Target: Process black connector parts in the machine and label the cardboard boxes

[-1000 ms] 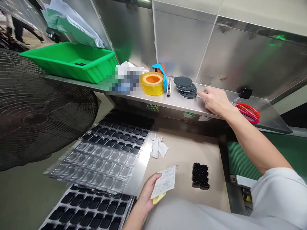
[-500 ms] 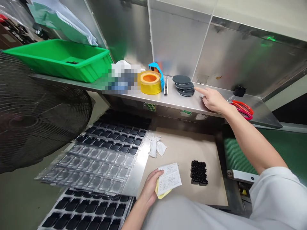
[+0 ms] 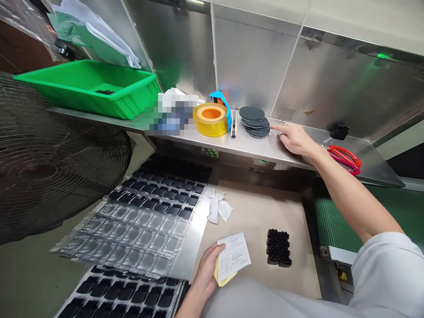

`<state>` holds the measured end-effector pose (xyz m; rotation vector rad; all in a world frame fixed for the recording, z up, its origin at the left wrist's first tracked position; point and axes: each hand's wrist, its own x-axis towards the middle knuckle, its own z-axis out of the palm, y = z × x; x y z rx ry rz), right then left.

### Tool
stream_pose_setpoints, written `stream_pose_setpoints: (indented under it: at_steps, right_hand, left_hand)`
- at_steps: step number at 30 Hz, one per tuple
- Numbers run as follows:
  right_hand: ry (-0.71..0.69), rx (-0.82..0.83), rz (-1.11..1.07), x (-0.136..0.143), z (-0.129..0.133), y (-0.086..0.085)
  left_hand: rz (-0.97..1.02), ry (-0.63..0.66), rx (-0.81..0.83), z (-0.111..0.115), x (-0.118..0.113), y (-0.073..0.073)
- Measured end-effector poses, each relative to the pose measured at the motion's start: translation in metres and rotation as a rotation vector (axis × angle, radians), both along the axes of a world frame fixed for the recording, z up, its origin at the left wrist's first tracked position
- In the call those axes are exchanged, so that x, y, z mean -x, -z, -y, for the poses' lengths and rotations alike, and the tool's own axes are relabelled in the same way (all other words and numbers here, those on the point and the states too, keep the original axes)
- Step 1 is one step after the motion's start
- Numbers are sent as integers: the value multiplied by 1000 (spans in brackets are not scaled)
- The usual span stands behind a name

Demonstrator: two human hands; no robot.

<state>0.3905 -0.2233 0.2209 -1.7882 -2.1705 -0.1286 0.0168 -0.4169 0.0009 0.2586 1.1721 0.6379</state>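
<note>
My right hand (image 3: pixel 294 138) rests on the steel shelf (image 3: pixel 245 145), its index finger stretched toward a stack of dark round pads (image 3: pixel 255 121) and ending just beside them. It holds nothing. My left hand (image 3: pixel 207 267) is low near my lap, gripping white printed slips with a yellow sheet behind them (image 3: pixel 232 258). A small black block of round parts (image 3: pixel 278 247) lies on the tan mat (image 3: pixel 258 212) to the right of that hand.
On the shelf stand a yellow tape roll (image 3: pixel 212 119), a blue dispenser, a pen, red scissors (image 3: pixel 344 157) and a green bin (image 3: pixel 89 86). Trays of black parts (image 3: pixel 162 194) and a clear tray lie left. A crumpled white glove (image 3: pixel 217 207), a fan (image 3: pixel 49 159) and a green belt (image 3: pixel 334 225) are nearby.
My right hand went from loosely curled on the shelf to pointing its index finger at the pad stack. The left hand and slips barely moved; the view shifted slightly.
</note>
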Motion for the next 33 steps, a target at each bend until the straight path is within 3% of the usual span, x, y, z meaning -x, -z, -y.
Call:
stream_pose_setpoints:
  at_steps: [9,15,19,26,33]
  right_hand:
    - [-8,1,78,7,-2,2]
    - [-43,-94,270,9,23,0]
    - [-50,-175,145,2,40,11]
    - [-27,-109,141,-1,44,13]
    - [-177,-99,320,12,72,5]
  left_hand:
    - [-9,18,-7,-10,-2,0]
    - [-26,9,-5,-9,3,3]
    - [-31,9,-2,-6,3,1]
    - [-30,102,-197,-5,0,-1]
    - [-198,-41,-341,6,-2,-2]
